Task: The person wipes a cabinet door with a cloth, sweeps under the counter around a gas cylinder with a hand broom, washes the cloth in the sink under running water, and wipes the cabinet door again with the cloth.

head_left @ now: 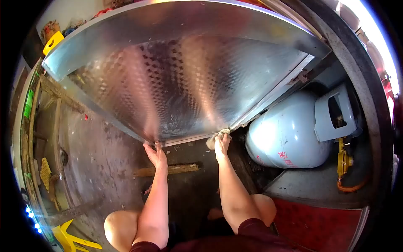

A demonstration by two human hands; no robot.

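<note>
A large stainless steel panel (176, 92) with a checkered sheen stands upright in front of me, like a cabinet door. My left hand (157, 156) grips its lower edge left of centre, with the thumb on the near face and the other fingers partly hidden. In my right hand (221, 147) is a bunched, dirty pale cloth (224, 132), pressed against the panel's lower right corner. That hand's fingers are closed around the cloth.
A grey gas cylinder (285, 130) lies to the right, with a brass regulator (344, 161) and orange hose (352, 187). A wooden strip (168, 170) lies on the floor below the panel. A yellow plastic stool (69, 239) stands at lower left, near a wooden frame (56, 126).
</note>
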